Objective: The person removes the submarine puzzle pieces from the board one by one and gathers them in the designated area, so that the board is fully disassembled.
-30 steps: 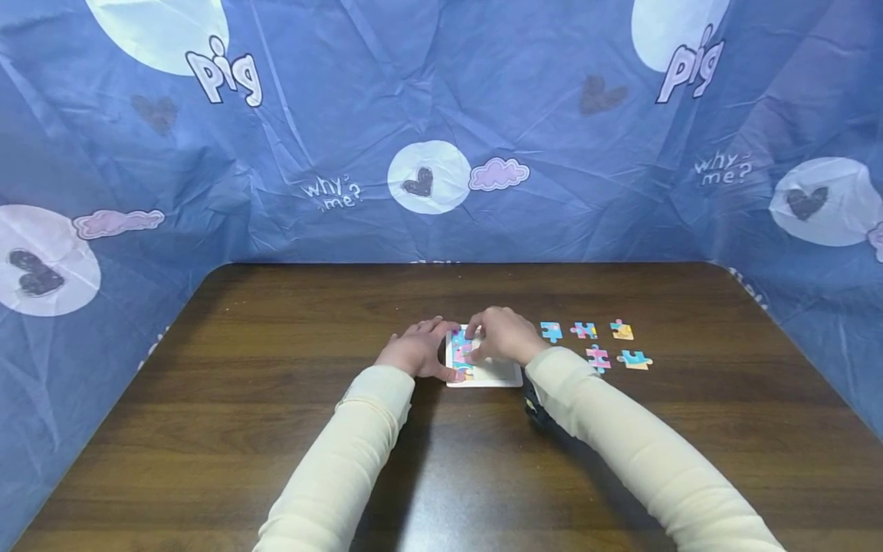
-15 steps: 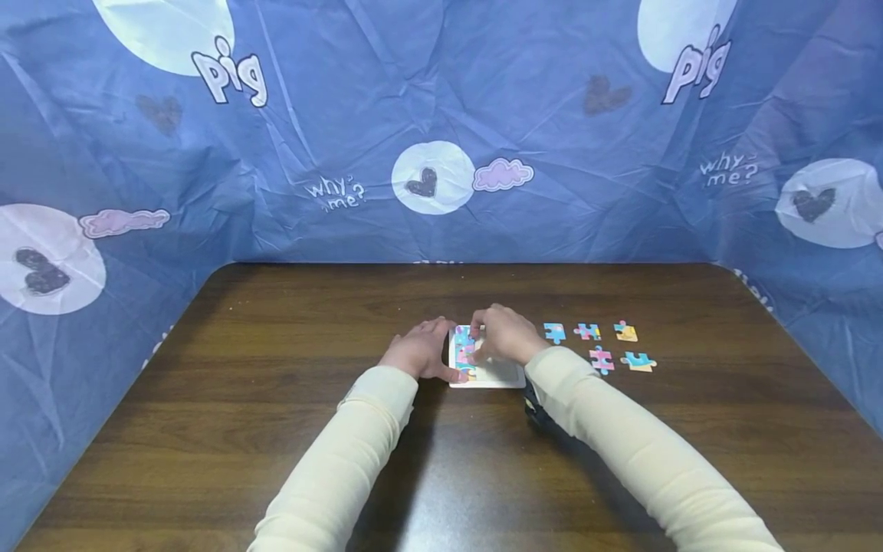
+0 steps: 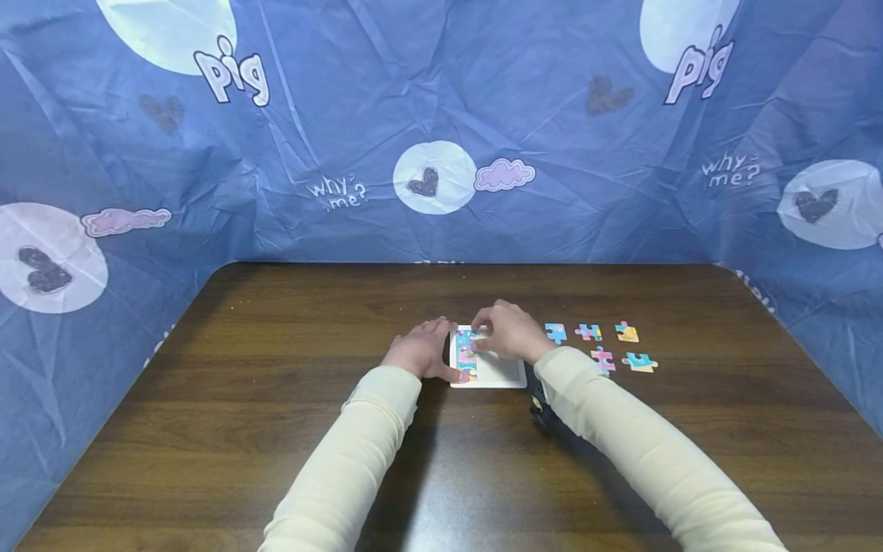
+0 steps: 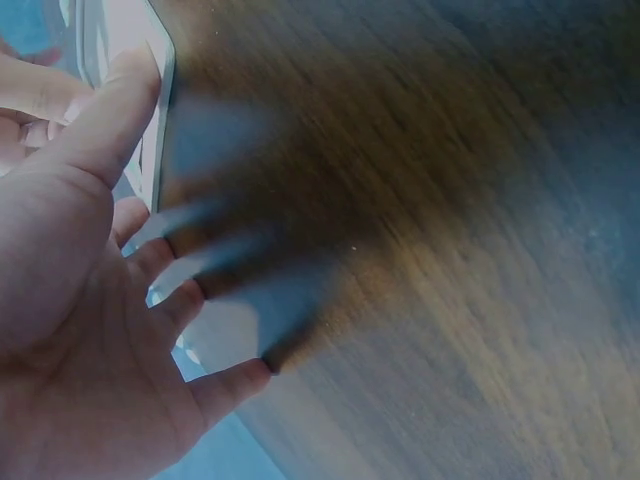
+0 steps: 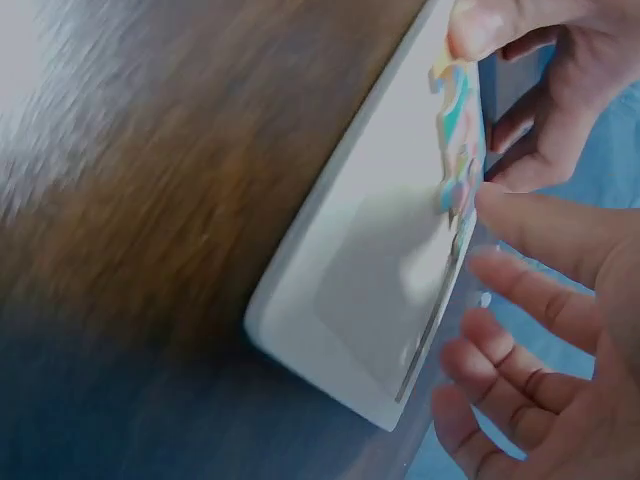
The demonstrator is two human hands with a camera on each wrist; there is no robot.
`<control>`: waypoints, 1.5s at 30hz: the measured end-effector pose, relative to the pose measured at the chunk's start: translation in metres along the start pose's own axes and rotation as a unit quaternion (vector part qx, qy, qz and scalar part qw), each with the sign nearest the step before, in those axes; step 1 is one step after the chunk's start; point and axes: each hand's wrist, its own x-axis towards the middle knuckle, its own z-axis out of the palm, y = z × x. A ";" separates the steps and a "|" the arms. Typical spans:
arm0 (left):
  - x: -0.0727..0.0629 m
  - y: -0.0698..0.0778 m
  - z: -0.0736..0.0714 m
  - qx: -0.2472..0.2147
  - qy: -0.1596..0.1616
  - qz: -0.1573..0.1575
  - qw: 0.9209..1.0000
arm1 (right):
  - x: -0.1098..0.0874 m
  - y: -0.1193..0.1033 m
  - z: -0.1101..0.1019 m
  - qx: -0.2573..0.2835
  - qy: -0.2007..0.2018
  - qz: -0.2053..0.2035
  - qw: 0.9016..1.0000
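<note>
A white puzzle tray (image 3: 502, 374) lies on the table with joined, brightly printed puzzle pieces (image 3: 465, 354) along its left side. My left hand (image 3: 422, 350) steadies that side. Its thumb rests on the near left corner of the frame, and the other fingers spread along the tray's outer edge, as the left wrist view (image 4: 90, 270) also shows. My right hand (image 3: 512, 331) is over the far part of the tray. In the right wrist view its thumb (image 5: 530, 225) touches the set pieces (image 5: 456, 150), and the other fingers are loosely bent by the far edge, holding no visible piece.
To the right of the tray several loose puzzle pieces lie in two rows, among them a blue one (image 3: 555, 332), a yellow one (image 3: 627, 332) and a pink one (image 3: 603, 359). A blue printed cloth (image 3: 441, 230) hangs behind the brown wooden table (image 3: 310, 460).
My right hand has moved slightly away from me along the set pieces, its thumb now higher on the tray. The left hand keeps its place. The view has shifted a little.
</note>
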 end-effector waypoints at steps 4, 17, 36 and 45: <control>0.001 -0.001 0.001 0.000 -0.002 -0.003 1.000 | 0.002 0.001 0.003 -0.009 0.012 -0.004 1.000; 0.001 -0.001 0.001 0.000 0.000 0.003 1.000 | 0.006 -0.005 0.005 -0.025 0.009 0.000 1.000; 0.003 0.001 0.003 0.008 0.003 0.007 1.000 | 0.005 -0.001 0.002 -0.039 0.002 0.050 0.998; 0.001 0.000 0.001 0.007 -0.004 0.000 1.000 | 0.003 0.003 0.006 -0.039 0.026 0.052 0.998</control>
